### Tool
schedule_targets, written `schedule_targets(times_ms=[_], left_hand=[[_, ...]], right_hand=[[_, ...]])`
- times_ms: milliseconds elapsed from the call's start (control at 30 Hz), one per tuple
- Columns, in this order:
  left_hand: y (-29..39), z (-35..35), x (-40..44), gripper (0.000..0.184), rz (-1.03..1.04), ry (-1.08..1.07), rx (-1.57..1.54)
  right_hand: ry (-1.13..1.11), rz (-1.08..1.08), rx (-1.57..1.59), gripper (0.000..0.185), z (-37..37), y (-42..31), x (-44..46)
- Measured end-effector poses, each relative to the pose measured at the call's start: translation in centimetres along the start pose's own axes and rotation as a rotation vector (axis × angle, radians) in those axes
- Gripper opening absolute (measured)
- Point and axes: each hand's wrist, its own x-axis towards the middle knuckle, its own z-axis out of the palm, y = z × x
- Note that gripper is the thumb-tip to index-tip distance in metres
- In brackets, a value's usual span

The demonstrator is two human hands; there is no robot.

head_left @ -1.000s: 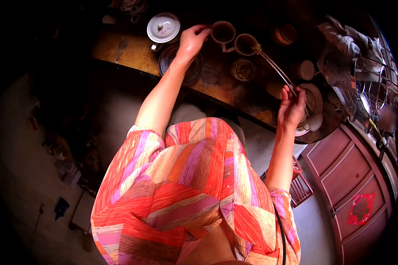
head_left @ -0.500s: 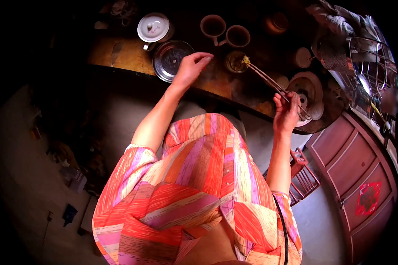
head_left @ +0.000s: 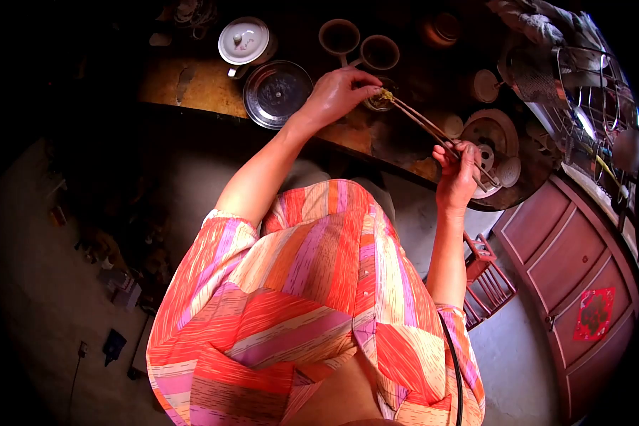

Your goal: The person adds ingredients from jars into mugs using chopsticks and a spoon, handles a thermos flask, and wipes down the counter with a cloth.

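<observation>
My right hand (head_left: pixel 458 174) is closed around a pair of chopsticks (head_left: pixel 419 117), which point up and left. At their tips is a small yellow clump of food (head_left: pixel 386 95). The thumb and fingers of my left hand (head_left: pixel 344 92) pinch at this clump from the left. Just behind the tips stands a small glass jar (head_left: pixel 378 104), partly hidden by the hand and clump. A round metal lid or dish (head_left: pixel 277 94) lies left of my left hand. Two mugs (head_left: pixel 339 35) stand beyond it, their handles close together.
A white lidded mug (head_left: pixel 244 41) stands at the back left of the dark wooden table (head_left: pixel 213 96). Near my right hand are stacked dishes (head_left: pixel 500 128) and a pale spoon (head_left: pixel 508 171). A wire rack (head_left: pixel 596 99) is at far right, above a reddish cabinet (head_left: pixel 561 248).
My left hand has moved right to the chopstick tips, and its fingers now meet the yellow clump. The right hand and chopsticks have shifted slightly left.
</observation>
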Motion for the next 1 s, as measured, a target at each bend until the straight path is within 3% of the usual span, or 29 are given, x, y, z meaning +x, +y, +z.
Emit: schedule_targets(times_ms=[567, 700, 1000], left_hand=[[-2.5, -1.9, 0.8, 0.025, -0.034, 0.211, 0.009], [-3.7, -3.7, 2.4, 0.023, 0.018, 0.396, 0.162], [-4.3, -6.1, 4.4, 0.023, 0.006, 0.484, 0.365]], right_hand=[[0.047, 0.007, -0.081, 0.024, -0.4, 1.1, 0.3], [0.055, 0.014, -0.099, 0.026, 0.1, 1.5, 0.7], [-0.046, -0.08, -0.323, 0.026, 2.1, 1.7, 1.2]])
